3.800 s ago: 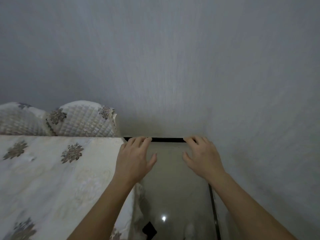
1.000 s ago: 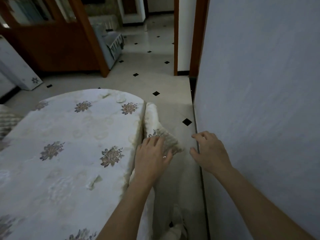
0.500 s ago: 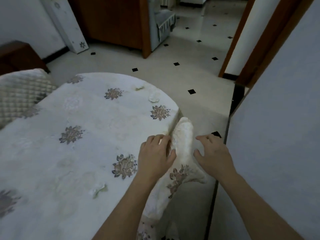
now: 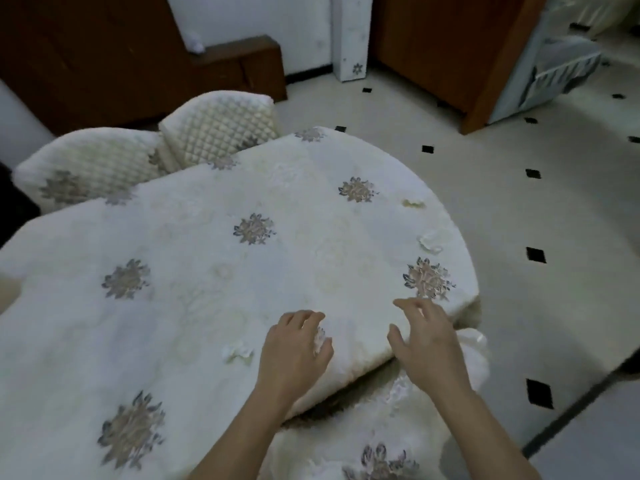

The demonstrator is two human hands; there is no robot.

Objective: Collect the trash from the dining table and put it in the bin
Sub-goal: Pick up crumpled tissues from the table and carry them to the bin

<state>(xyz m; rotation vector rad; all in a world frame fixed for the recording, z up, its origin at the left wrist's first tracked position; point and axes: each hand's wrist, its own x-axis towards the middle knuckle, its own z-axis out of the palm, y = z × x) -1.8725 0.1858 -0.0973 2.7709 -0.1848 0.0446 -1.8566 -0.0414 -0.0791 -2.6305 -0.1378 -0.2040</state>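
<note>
The dining table (image 4: 207, 271) wears a cream cloth with grey flower motifs. Three crumpled bits of pale paper trash lie on it: one (image 4: 238, 351) just left of my left hand, one (image 4: 430, 242) near the right edge, one (image 4: 412, 203) farther along that edge. My left hand (image 4: 294, 351) hovers over the cloth near the front edge, fingers loosely bent, holding nothing. My right hand (image 4: 427, 337) hangs over the table's right edge, fingers spread and empty. No bin is in view.
A padded chair back (image 4: 408, 445) covered in the same cloth stands below my arms. Two quilted chairs (image 4: 218, 129) sit at the table's far side. Dark wooden furniture (image 4: 114, 64) lines the wall; tiled floor (image 4: 554, 220) opens to the right.
My view has swung from the wall and chair onto the table. Both hands have left the chair back and moved over the tablecloth.
</note>
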